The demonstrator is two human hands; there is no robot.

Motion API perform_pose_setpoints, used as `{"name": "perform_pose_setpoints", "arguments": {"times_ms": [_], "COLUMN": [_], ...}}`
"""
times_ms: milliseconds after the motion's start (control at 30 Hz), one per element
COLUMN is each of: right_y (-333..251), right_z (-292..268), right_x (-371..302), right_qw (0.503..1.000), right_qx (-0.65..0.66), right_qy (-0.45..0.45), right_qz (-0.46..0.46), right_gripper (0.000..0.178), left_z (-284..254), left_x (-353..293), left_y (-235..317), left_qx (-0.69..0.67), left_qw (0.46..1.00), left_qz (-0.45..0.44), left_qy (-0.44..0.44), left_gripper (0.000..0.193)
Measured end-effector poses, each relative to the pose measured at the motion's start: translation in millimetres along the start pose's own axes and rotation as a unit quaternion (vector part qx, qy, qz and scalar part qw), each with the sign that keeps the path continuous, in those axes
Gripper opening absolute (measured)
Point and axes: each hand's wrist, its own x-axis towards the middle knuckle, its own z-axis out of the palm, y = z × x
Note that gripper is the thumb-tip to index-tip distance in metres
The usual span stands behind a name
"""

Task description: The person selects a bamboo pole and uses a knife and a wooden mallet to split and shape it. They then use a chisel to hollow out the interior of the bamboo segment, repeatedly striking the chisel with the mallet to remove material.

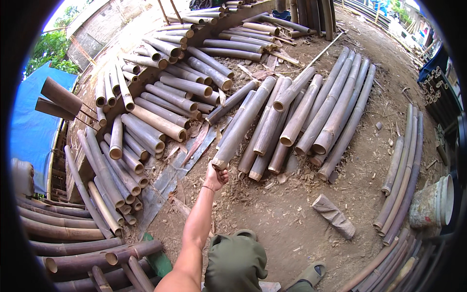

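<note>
My left hand [215, 178] reaches forward, its fingers closed at the near end of a bamboo pole [243, 125]. That pole is grey-brown and thick, and its far end points away toward the upper right. Right beside it lies a row of cut bamboo poles [335, 114], their hollow ends facing me. A short bamboo pole [294, 89] rests on top of that row. My right hand does not appear in the picture.
Stacked bamboo [170, 97] fills the left and back, with more poles [63, 228] at lower left. A wooden block [333, 215] lies on the dirt near my feet. To the right are long poles [401, 170] and a stained white bucket [430, 204]. A blue tarp [36, 121] hangs far left.
</note>
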Motion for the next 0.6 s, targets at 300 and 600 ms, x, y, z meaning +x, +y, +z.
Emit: {"name": "perform_pose_setpoints", "arguments": {"times_ms": [300, 600], "right_y": [-6.3, -23.2], "right_z": [7.1, 17.5], "right_x": [1.1, 8.9], "right_qw": [0.999, 0.994], "right_qx": [-0.035, -0.057], "right_qy": [0.039, 0.077], "right_qz": [-0.001, 0.045], "right_gripper": [0.048, 0.051], "left_z": [46.5, 84.9], "left_x": [-47.5, -17.3], "left_y": [-43.8, -34.9], "left_qx": [0.582, 0.777], "left_qw": [0.677, 0.379], "left_qz": [0.448, 0.488], "left_qy": [0.057, 0.118], "left_gripper": [0.038, 0.070]}}
